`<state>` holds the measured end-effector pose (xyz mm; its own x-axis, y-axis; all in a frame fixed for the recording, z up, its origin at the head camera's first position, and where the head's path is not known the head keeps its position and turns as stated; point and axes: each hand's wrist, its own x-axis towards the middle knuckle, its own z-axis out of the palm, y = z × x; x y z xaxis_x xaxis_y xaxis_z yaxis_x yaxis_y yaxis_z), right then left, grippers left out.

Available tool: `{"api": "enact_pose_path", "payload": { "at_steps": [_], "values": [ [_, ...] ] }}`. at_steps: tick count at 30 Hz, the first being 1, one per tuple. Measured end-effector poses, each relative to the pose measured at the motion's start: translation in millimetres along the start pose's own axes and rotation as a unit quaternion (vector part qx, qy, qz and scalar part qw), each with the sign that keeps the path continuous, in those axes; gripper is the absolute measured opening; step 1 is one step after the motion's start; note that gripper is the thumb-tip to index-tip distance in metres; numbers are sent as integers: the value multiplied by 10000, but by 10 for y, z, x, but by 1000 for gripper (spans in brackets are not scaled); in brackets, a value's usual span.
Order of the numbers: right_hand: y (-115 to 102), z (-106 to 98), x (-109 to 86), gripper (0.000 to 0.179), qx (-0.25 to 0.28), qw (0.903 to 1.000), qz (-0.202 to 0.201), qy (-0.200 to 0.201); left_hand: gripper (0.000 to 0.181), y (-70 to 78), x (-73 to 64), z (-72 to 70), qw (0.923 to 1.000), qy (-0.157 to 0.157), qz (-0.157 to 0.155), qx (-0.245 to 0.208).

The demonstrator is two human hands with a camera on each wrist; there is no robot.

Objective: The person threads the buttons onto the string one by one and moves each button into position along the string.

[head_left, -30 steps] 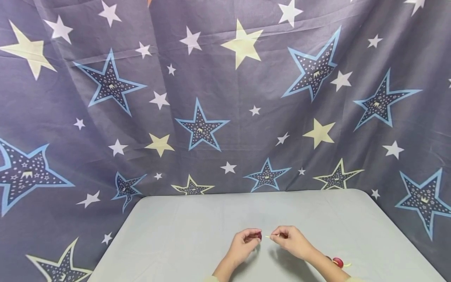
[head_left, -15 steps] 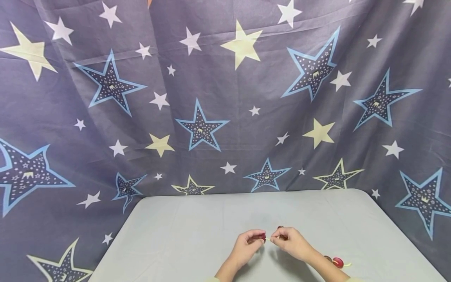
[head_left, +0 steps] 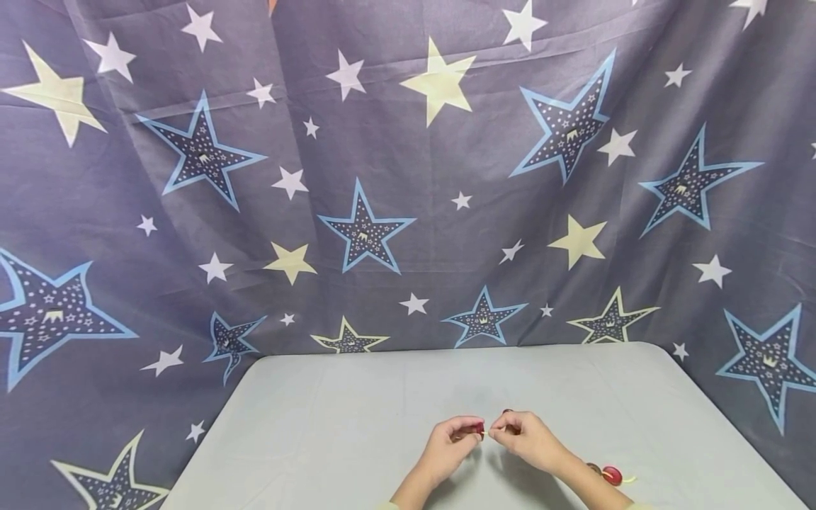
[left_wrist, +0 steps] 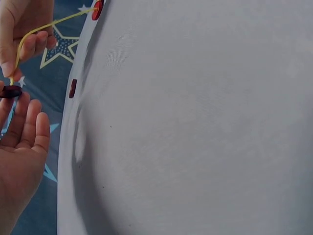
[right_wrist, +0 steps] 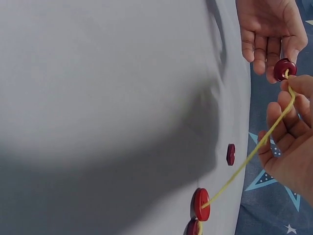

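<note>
My left hand (head_left: 441, 453) pinches a dark red button (right_wrist: 284, 70) by its edge, between thumb and fingertips. My right hand (head_left: 528, 440), close beside it, pinches a yellow string (right_wrist: 259, 144) right at the button's face. In the right wrist view the string appears to sit in the button's hole; how far through it goes is hidden. From my right hand the string runs down to a red button (right_wrist: 201, 204) on the table, with a darker red button (right_wrist: 193, 226) strung beside it.
A loose dark red button (right_wrist: 231, 154) stands apart from the string, near the table's edge. The pale table (head_left: 319, 411) spreads beneath both hands. A dark curtain (head_left: 395, 156) with printed stars hangs behind it.
My left hand has moved right with its button, closing the gap to the string. My right hand has barely shifted. The loose button's edge has come into view behind it.
</note>
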<state>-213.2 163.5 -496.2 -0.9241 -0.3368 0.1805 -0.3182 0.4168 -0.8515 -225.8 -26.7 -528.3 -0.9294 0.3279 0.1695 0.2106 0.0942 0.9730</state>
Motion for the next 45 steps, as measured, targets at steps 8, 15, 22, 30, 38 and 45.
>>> {"api": "enact_pose_path", "payload": {
  "at_steps": [8, 15, 22, 30, 38, 45],
  "values": [
    [-315, -35, -82, 11, 19, 10000, 13, -21, 27, 176, -80, 9, 10000, 44, 58, 46],
    [-270, -5, -68, 12, 125, 9999, 35, 19, 28, 251, -117, 6, 9999, -8, 110, -104],
    [7, 39, -12, 18, 228, 9997, 82, 27, 29, 313, -127, 14, 9999, -30, 63, -137],
    [27, 40, -22, 18, 273, 9996, -25, -16, 31, 112, -47, 34, 10000, -47, 23, -46],
    [51, 42, -13, 19, 463, 9989, 34, -105, 34, 33, -12, 25, 9999, -62, -3, -78],
    [65, 29, -2, 24, 787, 9966, 132, -212, 29, 201, -57, 37, 9998, -33, 125, 162]
  ]
}}
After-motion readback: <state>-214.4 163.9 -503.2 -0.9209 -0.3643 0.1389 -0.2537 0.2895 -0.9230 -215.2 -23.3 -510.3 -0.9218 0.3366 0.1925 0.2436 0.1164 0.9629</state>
